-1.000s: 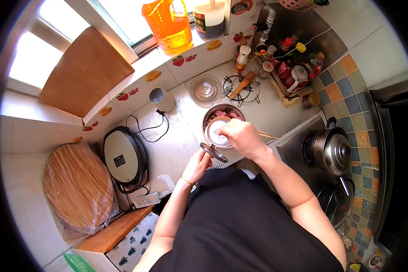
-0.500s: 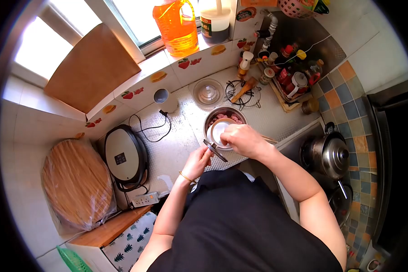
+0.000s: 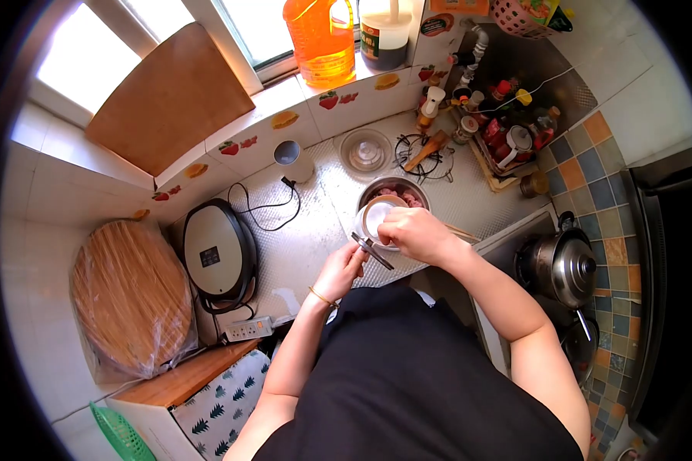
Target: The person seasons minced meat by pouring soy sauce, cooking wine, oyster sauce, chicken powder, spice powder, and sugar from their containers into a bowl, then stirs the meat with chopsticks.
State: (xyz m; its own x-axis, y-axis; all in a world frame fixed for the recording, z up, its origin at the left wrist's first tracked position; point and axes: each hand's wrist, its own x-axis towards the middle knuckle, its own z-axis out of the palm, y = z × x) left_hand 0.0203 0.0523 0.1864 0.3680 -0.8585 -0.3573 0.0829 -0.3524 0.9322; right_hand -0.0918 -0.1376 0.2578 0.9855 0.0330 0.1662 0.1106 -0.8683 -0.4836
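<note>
My right hand (image 3: 414, 233) is closed at the right edge of a small white bowl with a tan rim (image 3: 375, 211); its fingertips are partly hidden. The white bowl overlaps the near side of a metal bowl (image 3: 429, 201) with pieces of pinkish raw meat (image 3: 410, 198) inside. Below and to the left, my left hand (image 3: 341, 270) grips a dark, flat, metal-looking object (image 3: 374, 252), seen almost edge-on. Behind the metal bowl lies a clear glass lid (image 3: 364, 153). Chopsticks (image 3: 461, 233) stick out at the right, beyond my right hand.
A round electric pan (image 3: 217, 250), a grey cup (image 3: 292, 160) and a power strip (image 3: 249, 328) are on the left. At the back right stand a wire rack (image 3: 430, 157) and a tray of bottles (image 3: 507, 146). A lidded pot (image 3: 567, 269) is on the right.
The camera view has shifted, so the scene sits slightly further right. Both hands keep nearly the same places beside the white bowl and the same holds.
</note>
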